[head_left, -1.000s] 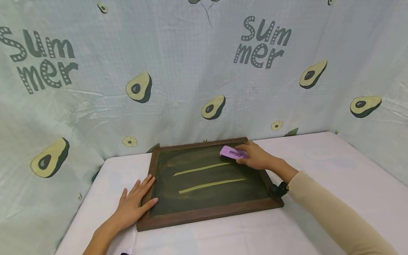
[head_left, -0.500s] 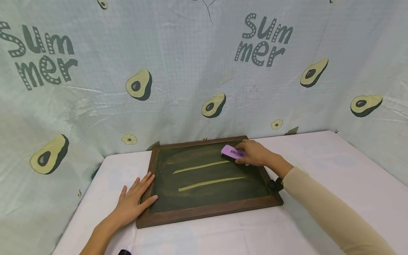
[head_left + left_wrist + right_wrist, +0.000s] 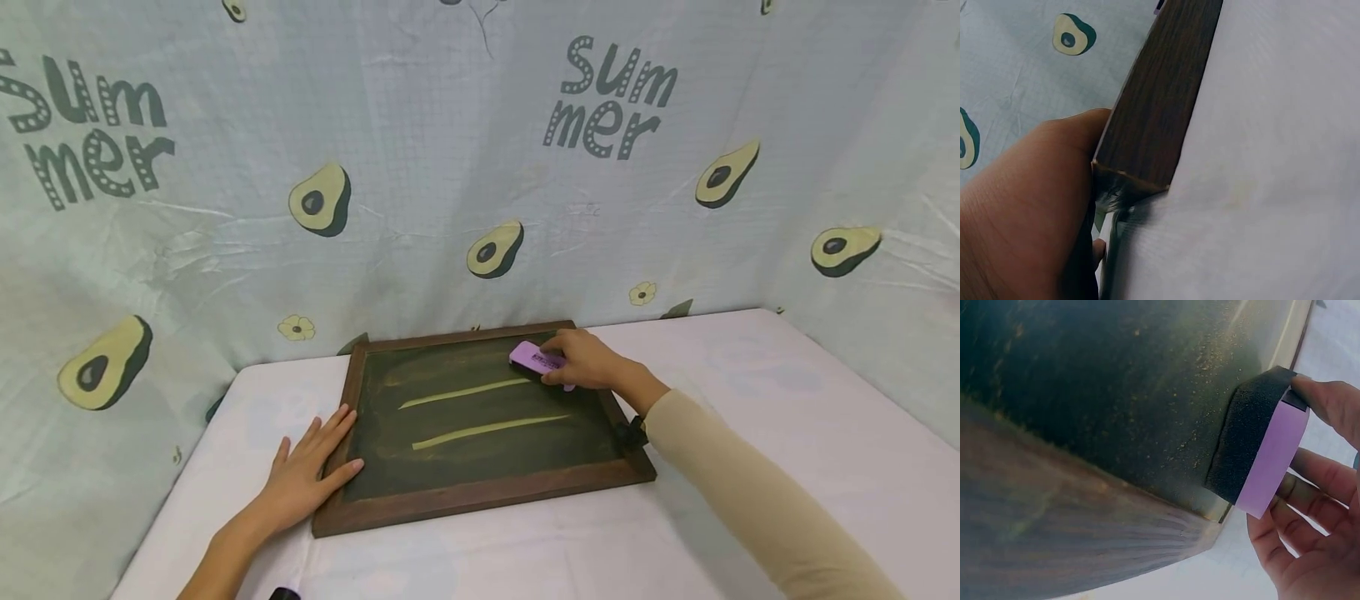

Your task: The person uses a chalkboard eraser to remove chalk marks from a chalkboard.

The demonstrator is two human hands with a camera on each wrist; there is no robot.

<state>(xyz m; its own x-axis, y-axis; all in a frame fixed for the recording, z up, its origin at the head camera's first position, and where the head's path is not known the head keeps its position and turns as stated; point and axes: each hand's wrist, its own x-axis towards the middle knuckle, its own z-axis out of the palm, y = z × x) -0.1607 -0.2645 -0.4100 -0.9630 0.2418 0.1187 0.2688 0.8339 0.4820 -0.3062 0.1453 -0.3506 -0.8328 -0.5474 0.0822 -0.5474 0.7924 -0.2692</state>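
A dark chalkboard [image 3: 480, 467] in a brown wooden frame lies flat on a white-covered table [image 3: 750, 450]. Two yellow chalk lines [image 3: 465, 390] run across it. My right hand [image 3: 588, 360] grips a purple eraser [image 3: 534, 358] with a black foam pad [image 3: 1244, 434] and holds it against the board's far right corner, just above the upper line's right end. My left hand [image 3: 307, 471] rests flat with fingers spread on the board's left frame edge [image 3: 1154, 119] near the front corner.
A pale cloth printed with avocados and "Summer" [image 3: 607, 96] hangs behind the table and wraps both sides. White tabletop extends to the right of the board. A small dark object [image 3: 283, 593] peeks in at the bottom edge by my left forearm.
The right hand and eraser have stayed at the board's far right corner, and both chalk lines look unchanged. The left hand has not moved on the frame. The view has shifted slightly.
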